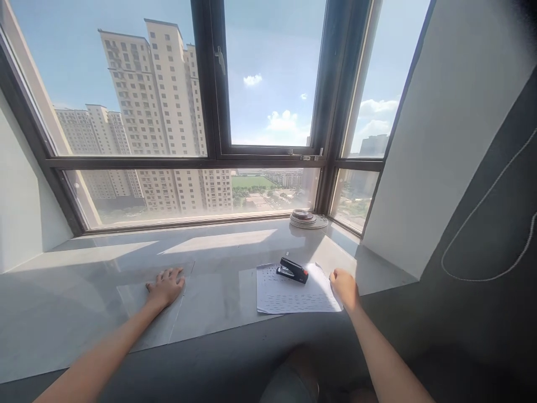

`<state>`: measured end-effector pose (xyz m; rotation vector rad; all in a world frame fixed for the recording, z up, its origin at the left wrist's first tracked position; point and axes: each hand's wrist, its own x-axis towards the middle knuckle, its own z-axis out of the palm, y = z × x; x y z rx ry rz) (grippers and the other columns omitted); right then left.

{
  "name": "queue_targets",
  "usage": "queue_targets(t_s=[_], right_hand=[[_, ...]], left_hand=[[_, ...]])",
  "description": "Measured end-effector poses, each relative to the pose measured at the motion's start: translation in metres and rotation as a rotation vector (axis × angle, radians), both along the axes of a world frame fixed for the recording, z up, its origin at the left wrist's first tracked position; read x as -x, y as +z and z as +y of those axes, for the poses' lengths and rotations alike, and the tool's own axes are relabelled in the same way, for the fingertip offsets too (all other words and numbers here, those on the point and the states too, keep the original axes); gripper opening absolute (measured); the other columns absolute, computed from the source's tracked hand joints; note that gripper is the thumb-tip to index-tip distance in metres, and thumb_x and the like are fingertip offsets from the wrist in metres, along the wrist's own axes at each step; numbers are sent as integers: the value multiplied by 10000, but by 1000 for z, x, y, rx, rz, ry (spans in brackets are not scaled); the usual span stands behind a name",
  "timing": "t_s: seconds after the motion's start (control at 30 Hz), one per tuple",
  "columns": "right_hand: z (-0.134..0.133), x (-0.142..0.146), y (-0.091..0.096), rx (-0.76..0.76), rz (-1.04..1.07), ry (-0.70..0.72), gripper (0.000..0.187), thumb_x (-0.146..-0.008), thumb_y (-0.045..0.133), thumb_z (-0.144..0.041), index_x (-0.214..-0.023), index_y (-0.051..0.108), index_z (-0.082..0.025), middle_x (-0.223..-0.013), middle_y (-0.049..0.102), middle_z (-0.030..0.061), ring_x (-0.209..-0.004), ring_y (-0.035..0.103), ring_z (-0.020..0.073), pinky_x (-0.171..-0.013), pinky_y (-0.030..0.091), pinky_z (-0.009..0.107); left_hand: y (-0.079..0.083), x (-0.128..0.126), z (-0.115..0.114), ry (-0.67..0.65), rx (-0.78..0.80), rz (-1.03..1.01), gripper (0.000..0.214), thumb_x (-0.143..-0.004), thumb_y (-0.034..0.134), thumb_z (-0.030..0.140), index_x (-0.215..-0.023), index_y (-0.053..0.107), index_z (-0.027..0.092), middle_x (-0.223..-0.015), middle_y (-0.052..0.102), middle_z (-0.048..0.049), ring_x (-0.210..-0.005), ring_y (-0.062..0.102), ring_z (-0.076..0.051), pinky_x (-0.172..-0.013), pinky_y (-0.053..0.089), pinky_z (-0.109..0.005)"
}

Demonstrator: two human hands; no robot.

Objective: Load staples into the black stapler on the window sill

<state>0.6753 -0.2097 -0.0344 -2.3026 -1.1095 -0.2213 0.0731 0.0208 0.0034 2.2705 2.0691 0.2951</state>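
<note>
Head view: stapler (292, 271) lay on printed paper (293, 304), windowsill (222, 294).
Left hand (166, 286) rested flat, fingers spread; right hand (345, 287) curled closed at paper's right edge.

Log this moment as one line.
Left hand: spread, left of papers | Right hand: curled at papers' right edge | Stapler: atop papers

A: Which item occupies the sill (222, 296) at rear right?
B: Stacked round discs (309, 221), beside the dark window frame (268, 163).
A: Exterior?
B: High-rise towers (170, 101), at left. Indoors, a looped cord (474, 280) hangs right.
</note>
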Motion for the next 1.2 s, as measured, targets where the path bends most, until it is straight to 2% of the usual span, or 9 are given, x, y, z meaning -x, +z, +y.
queue_targets(t_s=[0.3,0.43,0.87,1.2], right_hand=[[0,-1,-4,32,-20,-26,310,-958,460,-261,-697,616,-195,-768,679,80,-687,553,183,-603,274,289],[0,-1,-6,33,-19,-25,312,-958,456,-279,-694,601,-201,-757,668,70,-680,536,185,-595,279,285],[0,-3,-8,61,-8,-36,342,-973,446,-313,-748,661,-172,-758,649,54,-667,498,156,-596,253,273],[-1,1,-4,109,-32,-25,358,-988,428,-304,-787,690,-165,-795,681,70,-709,547,166,-604,267,273]], left_hand=[[-7,4,7,6,-34,25,545,-990,317,446,-1467,536,296,-1614,421,-164,-1488,354,-417,-1095,318,-721],[-10,5,8,-5,-28,20,560,-1000,274,447,-1479,513,284,-1623,402,-166,-1491,344,-418,-1083,313,-741],[-2,4,5,0,20,-7,566,-999,298,451,-1501,504,288,-1641,382,-165,-1506,321,-420,-1094,317,-724],[-14,7,14,-6,-28,-24,556,-1004,286,446,-1482,516,278,-1618,403,-180,-1483,335,-429,-1075,292,-770]])
